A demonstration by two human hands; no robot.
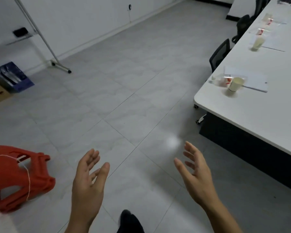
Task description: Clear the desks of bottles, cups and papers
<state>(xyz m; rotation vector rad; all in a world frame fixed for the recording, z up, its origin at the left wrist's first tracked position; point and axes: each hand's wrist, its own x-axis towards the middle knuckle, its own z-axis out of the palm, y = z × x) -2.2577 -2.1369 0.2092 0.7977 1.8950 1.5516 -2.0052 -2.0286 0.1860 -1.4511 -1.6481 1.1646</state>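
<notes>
Left hand and right hand empty, fingers spread, over floor. Counter not cleared: cups, bottles, papers remain.

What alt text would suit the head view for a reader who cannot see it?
The left hand and right hand are open and empty above the tiled floor; the white desk at right carries cups, bottles and papers.
</notes>
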